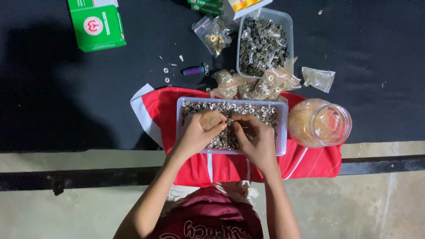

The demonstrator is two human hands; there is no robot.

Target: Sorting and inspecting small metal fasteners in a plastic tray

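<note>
A clear rectangular plastic tub (pixel 283 128) full of small silver metal rings rests on a red cloth with white stripes (pixel 310 163). Both hands are over the tub, fingertips meeting near its middle. My left hand (pixel 199 132) pinches a small clear plastic bag between thumb and fingers. My right hand (pixel 256 139) has its fingers curled, pinching something small at the bag's opening; the piece itself is too small to make out.
A second clear tub (pixel 287 26) holds dark metal parts behind. Several small filled plastic bags (pixel 261 84) lie between the tubs. A clear jar (pixel 321 123) lies on its side at right. A green box (pixel 97 26) sits far left, and a purple lighter (pixel 193 70) with loose rings lies nearby.
</note>
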